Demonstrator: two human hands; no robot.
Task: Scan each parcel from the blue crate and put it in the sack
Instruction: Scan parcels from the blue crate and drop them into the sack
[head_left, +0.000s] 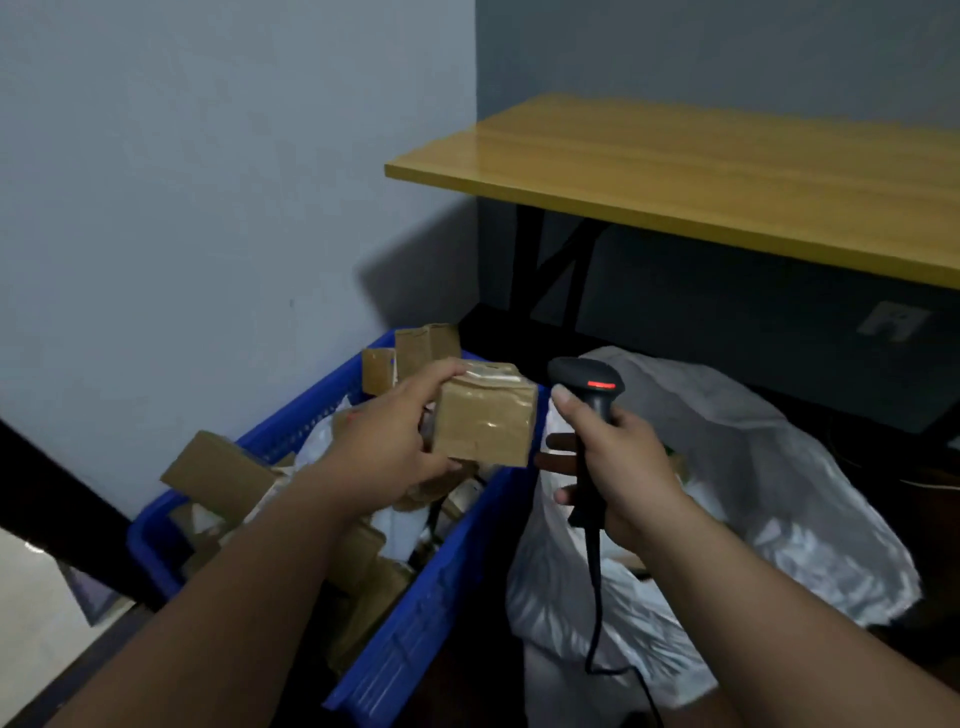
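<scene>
My left hand (387, 441) grips a small brown cardboard parcel (485, 418) wrapped in tape, held above the blue crate (426, 613). A pale label shows on the parcel's top. My right hand (618, 475) holds a black barcode scanner (589, 387) by its handle, its head close to the parcel's right side and a red light glowing on it. The scanner's cable hangs down in front of the white sack (779, 493), which stands open to the right of the crate. Several more brown parcels (223, 473) lie in the crate.
A yellow wooden table (701, 176) on black legs stands behind the sack, against grey walls. A dark bar (57, 509) crosses the lower left beside the crate. Some parcels lean over the crate's far and left rims.
</scene>
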